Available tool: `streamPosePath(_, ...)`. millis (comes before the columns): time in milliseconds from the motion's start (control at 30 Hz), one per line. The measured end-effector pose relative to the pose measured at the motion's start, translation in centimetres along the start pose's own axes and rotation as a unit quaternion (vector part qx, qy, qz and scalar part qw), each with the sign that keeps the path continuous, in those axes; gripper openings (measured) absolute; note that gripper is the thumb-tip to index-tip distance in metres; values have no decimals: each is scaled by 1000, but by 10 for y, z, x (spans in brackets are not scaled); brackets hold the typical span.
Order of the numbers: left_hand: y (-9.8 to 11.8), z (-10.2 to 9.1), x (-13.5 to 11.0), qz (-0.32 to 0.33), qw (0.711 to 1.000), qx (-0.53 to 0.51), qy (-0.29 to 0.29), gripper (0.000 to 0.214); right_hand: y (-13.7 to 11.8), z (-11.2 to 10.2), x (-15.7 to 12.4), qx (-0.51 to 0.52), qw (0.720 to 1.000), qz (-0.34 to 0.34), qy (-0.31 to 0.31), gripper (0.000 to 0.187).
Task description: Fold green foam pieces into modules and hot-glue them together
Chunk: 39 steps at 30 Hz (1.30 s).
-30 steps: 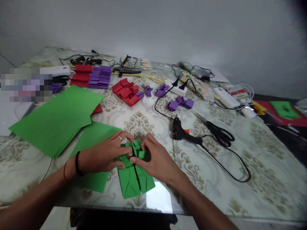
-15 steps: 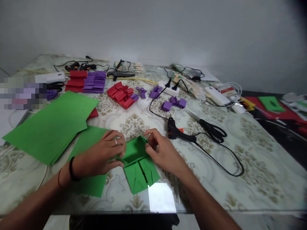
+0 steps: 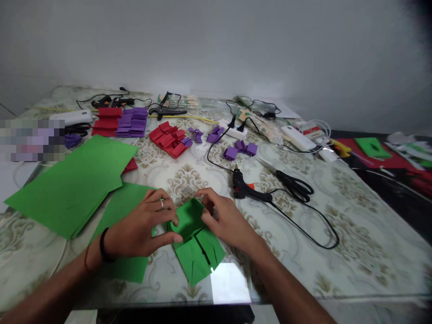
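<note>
L hand (image 3: 145, 222): lower centre-left of frame; fingers curled, thumb + fingertips pinching the left edge of the folded green paper (image 3: 195, 245). Ring on one finger, black band (image 3: 102, 245) on the wrist.
R hand (image 3: 224, 218): lower centre, just right of the L hand; fingers bent inward, tips gripping the raised top-right flap of the same paper.
Folded green paper: lower centre, betw. both hands. Near half lies flat on the table (image 3: 337, 252) w/ slits/creases showing; far half is lifted by the fingers.
Green sheet (image 3: 123, 265): flat under the L hand + wrist, touching the folded piece's left side.
Green stack (image 3: 70, 184): left of frame, several sheets fanned, overlapping the far corner of the single sheet.
Glue gun (image 3: 248, 191): black, lying just right of the R hand, not touching; cord loops off toward lower right.
Scissors (image 3: 292, 182): black handles, right of the glue gun, near it.
Red folded bits (image 3: 167, 137): pile at upper centre-left.
Purple folded bits (image 3: 239, 148): small cluster at upper centre, well apart from the hands.
Red + purple stacks (image 3: 119, 121): upper left, side by side.
Power strip (image 3: 232, 129): white, upper centre, plugs in it.
Table: pale ornate pattern, glossy top.
</note>
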<state>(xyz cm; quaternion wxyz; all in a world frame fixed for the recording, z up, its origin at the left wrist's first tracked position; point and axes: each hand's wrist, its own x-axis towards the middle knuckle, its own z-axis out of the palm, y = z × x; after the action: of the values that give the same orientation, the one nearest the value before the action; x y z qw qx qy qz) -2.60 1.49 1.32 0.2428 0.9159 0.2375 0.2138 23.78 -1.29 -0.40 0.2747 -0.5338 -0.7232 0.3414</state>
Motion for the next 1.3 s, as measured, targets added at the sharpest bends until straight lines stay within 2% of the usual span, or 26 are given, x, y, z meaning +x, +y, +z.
streamPosePath(67,2,0,2,-28,999,-17,7,10,-3,3,-1,-6,1000,-17,2,43)
streamPosePath(233,3,7,6,-111,991,-25,66,3,-8,16,-5,-12,997,-78,21,41)
streamPosePath(333,3,7,7,-148,984,-57,80,24,-7,24,-8,9,991,-130,40,40)
streamPosePath(400,3,4,7,-152,984,-75,59,31,-7,27,-9,21,986,-156,55,38)
streamPosePath(500,4,-1,6,-149,986,-80,-4,21,-8,30,-10,14,982,-178,67,34)
streamPosePath(700,6,-2,2,-137,986,57,-75,13,-17,29,-12,-60,980,-187,9,21)
streamPosePath(767,7,-1,1,-144,976,114,-113,14,-24,28,-11,-111,979,-169,-16,20)
streamPosePath(867,10,0,3,-163,960,181,-135,18,-43,23,-6,-222,968,-77,-86,19)
streamPosePath(933,14,-2,5,-173,951,216,-138,21,-61,20,0,-293,947,-6,-131,18)
streamPosePath(1033,22,-5,10,-184,938,256,-142,22,-85,15,12,-378,907,35,-183,21)
streamPosePath(1067,25,-6,11,-188,935,266,-142,23,-91,14,16,-401,897,40,-184,23)
streamPosePath(1167,31,-10,17,-201,927,286,-134,33,-98,10,27,-421,890,38,-170,30)
streamPosePath(1300,27,-17,29,-225,922,283,-136,25,-98,6,37,-434,888,22,-149,27)
